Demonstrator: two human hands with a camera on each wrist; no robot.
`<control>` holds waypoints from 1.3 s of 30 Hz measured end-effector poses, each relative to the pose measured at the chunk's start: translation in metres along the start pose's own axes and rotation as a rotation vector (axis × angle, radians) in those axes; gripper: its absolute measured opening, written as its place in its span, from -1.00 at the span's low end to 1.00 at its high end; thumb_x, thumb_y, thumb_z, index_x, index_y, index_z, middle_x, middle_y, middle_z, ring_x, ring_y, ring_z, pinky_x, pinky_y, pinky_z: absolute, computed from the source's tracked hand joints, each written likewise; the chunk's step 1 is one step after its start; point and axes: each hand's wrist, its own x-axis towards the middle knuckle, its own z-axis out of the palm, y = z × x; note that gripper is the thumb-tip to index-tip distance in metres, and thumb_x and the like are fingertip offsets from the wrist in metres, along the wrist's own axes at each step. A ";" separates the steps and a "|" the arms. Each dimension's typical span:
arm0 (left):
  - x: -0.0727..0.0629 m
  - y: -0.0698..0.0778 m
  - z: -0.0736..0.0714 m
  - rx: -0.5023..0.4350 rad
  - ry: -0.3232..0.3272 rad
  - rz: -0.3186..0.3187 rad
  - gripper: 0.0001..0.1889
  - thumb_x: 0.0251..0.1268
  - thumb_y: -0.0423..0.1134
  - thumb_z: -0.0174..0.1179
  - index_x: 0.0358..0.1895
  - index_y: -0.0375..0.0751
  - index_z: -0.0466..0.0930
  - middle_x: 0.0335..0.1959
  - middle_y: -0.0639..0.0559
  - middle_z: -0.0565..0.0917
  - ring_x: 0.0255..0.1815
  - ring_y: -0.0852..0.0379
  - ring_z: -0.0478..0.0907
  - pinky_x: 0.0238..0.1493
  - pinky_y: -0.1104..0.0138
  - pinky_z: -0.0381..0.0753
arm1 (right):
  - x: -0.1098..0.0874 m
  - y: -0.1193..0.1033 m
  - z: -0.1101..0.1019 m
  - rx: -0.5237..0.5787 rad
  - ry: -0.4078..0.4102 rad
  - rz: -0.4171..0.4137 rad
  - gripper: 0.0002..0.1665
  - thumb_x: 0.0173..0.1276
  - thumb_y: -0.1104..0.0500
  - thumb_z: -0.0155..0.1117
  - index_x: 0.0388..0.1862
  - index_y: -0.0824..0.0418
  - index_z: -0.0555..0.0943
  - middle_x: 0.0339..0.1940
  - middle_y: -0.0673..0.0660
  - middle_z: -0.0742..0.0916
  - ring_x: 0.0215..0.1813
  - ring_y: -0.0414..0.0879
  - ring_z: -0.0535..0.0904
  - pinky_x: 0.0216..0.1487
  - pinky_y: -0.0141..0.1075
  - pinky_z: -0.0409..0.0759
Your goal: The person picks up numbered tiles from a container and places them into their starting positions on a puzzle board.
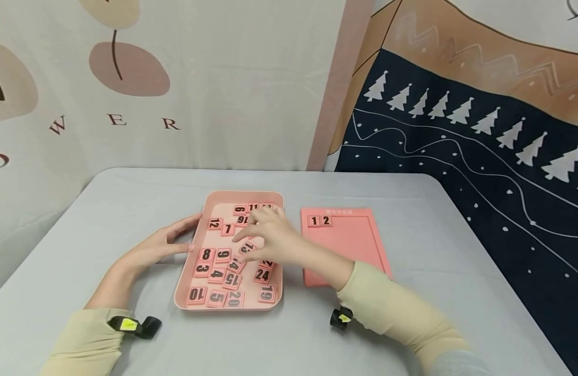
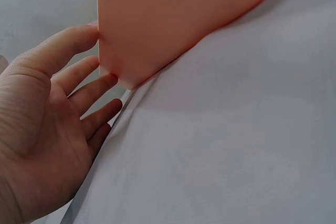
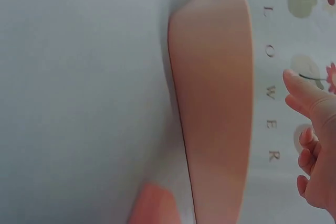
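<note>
A pink tray (image 1: 223, 309) holds several loose number tiles, among them an 8 (image 1: 206, 254), a 10 (image 1: 197, 295) and a 24 (image 1: 263, 274). At its left edge my left hand (image 1: 159, 243) rests with extended fingers; the left wrist view shows the fingertips at the tray's outer wall (image 2: 168, 19). Above the tray's right half hovers my right hand (image 1: 275, 235), its fingers spread and bent a little, with no tile showing between them. It covers some tiles. In the right wrist view, this hand (image 3: 317, 140) appears above the tray's side wall (image 3: 215, 103).
Right of the tray lies a pink board (image 1: 340, 245) with tiles 1 (image 1: 313, 221) and 2 (image 1: 326, 221) at its top left. My right forearm crosses the board's lower part. A pale cloth covers the table (image 1: 251, 344); printed curtains (image 1: 251, 104) hang behind it.
</note>
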 end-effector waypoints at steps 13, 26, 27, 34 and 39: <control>-0.002 -0.003 -0.001 0.001 -0.013 0.008 -0.26 0.34 -0.32 0.17 0.51 -0.18 0.02 0.49 -0.20 0.08 0.47 -0.21 -0.10 0.17 0.65 0.14 | 0.031 -0.021 0.035 -0.021 -0.142 -0.028 -0.53 0.03 -0.33 0.40 -0.06 -0.27 0.70 -0.30 -0.12 0.48 -0.17 -0.29 0.25 0.06 -0.26 0.18; -0.002 -0.001 0.001 0.028 -0.009 -0.010 -0.26 0.34 -0.29 0.18 0.52 -0.15 0.02 0.49 -0.17 0.08 0.47 -0.18 -0.09 0.39 0.09 0.01 | 0.049 -0.024 0.060 -0.100 -0.258 0.001 -0.50 0.02 -0.38 0.37 -0.03 -0.31 0.69 -0.32 -0.20 0.42 -0.19 -0.29 0.22 -0.05 -0.34 0.15; -0.002 -0.001 0.001 0.025 -0.009 -0.010 -0.26 0.34 -0.29 0.18 0.52 -0.15 0.03 0.49 -0.17 0.08 0.48 -0.18 -0.09 0.39 0.22 0.05 | 0.050 -0.024 0.062 -0.102 -0.263 0.004 -0.50 0.02 -0.38 0.37 -0.04 -0.31 0.69 -0.32 -0.19 0.42 -0.19 -0.29 0.22 -0.03 -0.33 0.16; -0.001 0.000 0.001 0.021 -0.011 -0.012 -0.26 0.34 -0.29 0.18 0.52 -0.16 0.03 0.49 -0.17 0.08 0.48 -0.19 -0.10 0.29 0.47 0.13 | 0.052 -0.023 0.068 -0.104 -0.268 0.035 -0.51 -0.01 -0.38 0.39 -0.07 -0.31 0.70 -0.33 -0.18 0.43 -0.21 -0.28 0.22 0.05 -0.27 0.17; -0.001 0.002 0.001 0.024 -0.004 -0.022 -0.25 0.34 -0.28 0.18 0.52 -0.17 0.02 0.50 -0.18 0.07 0.48 -0.19 -0.11 0.35 -0.14 -0.08 | 0.055 -0.026 0.070 -0.108 -0.258 0.071 -0.52 -0.04 -0.39 0.42 -0.12 -0.30 0.70 -0.34 -0.21 0.42 -0.20 -0.29 0.23 0.05 -0.27 0.19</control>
